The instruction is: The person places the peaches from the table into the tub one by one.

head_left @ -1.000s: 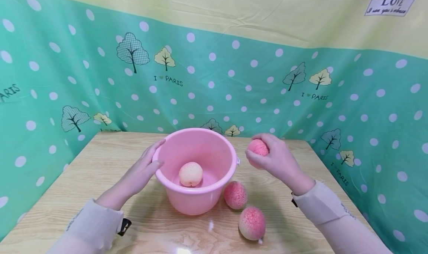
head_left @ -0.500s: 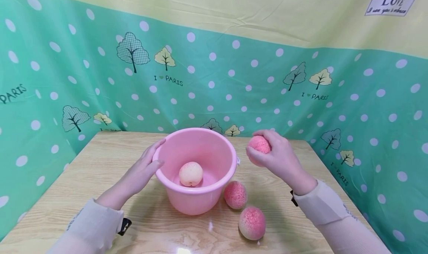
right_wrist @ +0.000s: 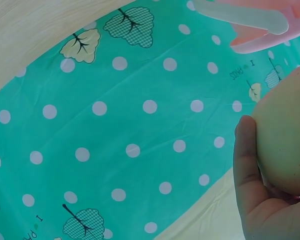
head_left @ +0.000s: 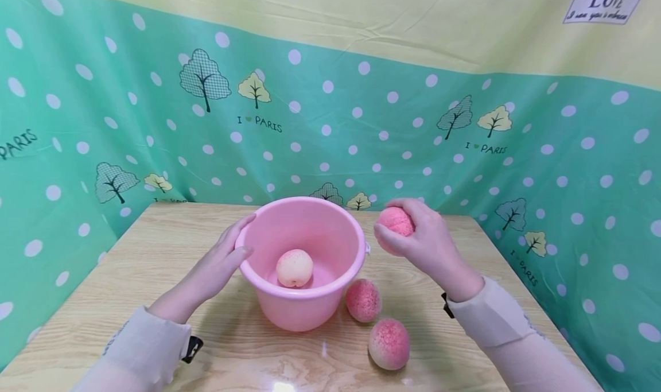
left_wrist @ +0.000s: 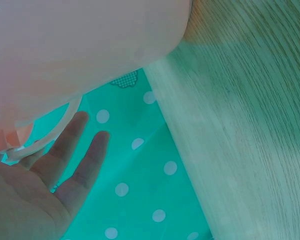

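Note:
A pink bucket (head_left: 296,310) stands upright on the table with one pale peach (head_left: 295,268) lying inside. At its left rim rests my left hand (head_left: 219,263); in the left wrist view, fingers (left_wrist: 92,160) stretch out straight beside the bucket wall. Right of the bucket, my right hand (head_left: 428,240) grips a pink peach (head_left: 396,222) up off the table, around rim height. The right wrist view shows that peach's pale underside (right_wrist: 285,135) against the curled fingers. Two more peaches lie on the table: one close by the bucket (head_left: 364,301), another nearer the front (head_left: 389,344).
The wooden table (head_left: 155,248) is backed by a green polka-dot curtain (head_left: 330,134) with printed trees. A white bucket handle (left_wrist: 55,130) hangs along the bucket's outside. Black wrist straps (head_left: 193,349) show below the sleeves.
The right hand has shifted slightly up over the second, then a little left toward the bucket, still holding the peach. The left hand, bucket and other peaches have stayed put.

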The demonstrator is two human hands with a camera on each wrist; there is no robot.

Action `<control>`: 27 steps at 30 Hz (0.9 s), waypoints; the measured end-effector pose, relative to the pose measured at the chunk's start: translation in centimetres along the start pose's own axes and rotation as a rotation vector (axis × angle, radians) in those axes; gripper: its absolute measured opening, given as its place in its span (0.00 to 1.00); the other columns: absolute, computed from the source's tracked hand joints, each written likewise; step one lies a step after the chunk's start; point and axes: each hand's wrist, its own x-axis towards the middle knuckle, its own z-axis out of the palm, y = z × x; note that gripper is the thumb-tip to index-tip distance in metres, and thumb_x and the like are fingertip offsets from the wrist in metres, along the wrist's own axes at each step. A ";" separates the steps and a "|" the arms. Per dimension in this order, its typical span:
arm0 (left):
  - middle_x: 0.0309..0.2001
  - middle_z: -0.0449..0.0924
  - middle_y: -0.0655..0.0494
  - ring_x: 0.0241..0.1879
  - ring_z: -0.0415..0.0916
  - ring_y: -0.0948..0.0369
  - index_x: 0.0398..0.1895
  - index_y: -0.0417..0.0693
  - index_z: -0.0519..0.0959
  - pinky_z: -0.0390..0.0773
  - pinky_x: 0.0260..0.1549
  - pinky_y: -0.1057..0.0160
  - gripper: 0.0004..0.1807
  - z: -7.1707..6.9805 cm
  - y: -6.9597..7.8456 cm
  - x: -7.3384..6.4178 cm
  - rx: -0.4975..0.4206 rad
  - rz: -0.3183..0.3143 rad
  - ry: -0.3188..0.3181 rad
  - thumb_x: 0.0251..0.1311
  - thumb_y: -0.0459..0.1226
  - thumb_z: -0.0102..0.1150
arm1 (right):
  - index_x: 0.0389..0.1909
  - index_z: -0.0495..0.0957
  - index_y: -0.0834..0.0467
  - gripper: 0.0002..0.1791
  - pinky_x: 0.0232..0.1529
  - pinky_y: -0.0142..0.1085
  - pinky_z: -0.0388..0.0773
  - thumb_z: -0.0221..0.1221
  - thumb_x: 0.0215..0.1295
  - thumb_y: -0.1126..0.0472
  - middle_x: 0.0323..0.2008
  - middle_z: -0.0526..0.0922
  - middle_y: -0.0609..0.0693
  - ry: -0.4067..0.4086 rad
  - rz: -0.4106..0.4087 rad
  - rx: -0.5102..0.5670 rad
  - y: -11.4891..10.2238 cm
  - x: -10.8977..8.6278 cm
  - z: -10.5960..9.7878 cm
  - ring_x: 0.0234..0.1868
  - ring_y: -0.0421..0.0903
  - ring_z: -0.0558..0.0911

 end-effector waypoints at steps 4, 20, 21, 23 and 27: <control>0.79 0.45 0.49 0.75 0.49 0.41 0.80 0.66 0.45 0.60 0.62 0.28 0.34 0.0 0.0 0.0 -0.003 -0.006 0.000 0.73 0.45 0.41 | 0.50 0.77 0.51 0.20 0.30 0.37 0.79 0.67 0.58 0.50 0.42 0.79 0.50 -0.008 0.009 0.029 -0.3 0.0 0.3 0.40 0.49 0.77; 0.79 0.46 0.48 0.74 0.51 0.41 0.80 0.64 0.46 0.61 0.61 0.28 0.35 -0.1 0.3 -0.2 -0.001 0.002 0.006 0.72 0.45 0.41 | 0.49 0.79 0.52 0.20 0.28 0.37 0.81 0.68 0.56 0.52 0.43 0.80 0.49 0.026 -0.052 0.100 -1.2 0.2 1.5 0.36 0.47 0.79; 0.79 0.46 0.48 0.74 0.51 0.41 0.80 0.64 0.46 0.61 0.61 0.28 0.35 -0.1 0.3 -0.2 0.001 0.002 0.007 0.72 0.45 0.41 | 0.49 0.79 0.53 0.20 0.28 0.36 0.81 0.68 0.56 0.52 0.42 0.81 0.50 0.030 -0.060 0.101 -1.2 0.2 1.6 0.36 0.47 0.79; 0.79 0.46 0.48 0.74 0.52 0.41 0.80 0.65 0.46 0.61 0.61 0.28 0.34 -0.1 0.2 -0.1 0.002 0.002 0.007 0.72 0.45 0.41 | 0.49 0.79 0.54 0.20 0.28 0.36 0.81 0.68 0.56 0.53 0.43 0.81 0.50 0.035 -0.072 0.106 -1.2 0.3 1.7 0.35 0.47 0.79; 0.79 0.46 0.48 0.74 0.51 0.41 0.80 0.65 0.46 0.61 0.61 0.27 0.34 -0.1 0.3 -0.1 0.002 0.002 0.007 0.72 0.45 0.41 | 0.50 0.79 0.54 0.21 0.29 0.36 0.81 0.68 0.56 0.53 0.44 0.81 0.50 0.038 -0.077 0.116 -1.4 0.4 1.9 0.36 0.47 0.80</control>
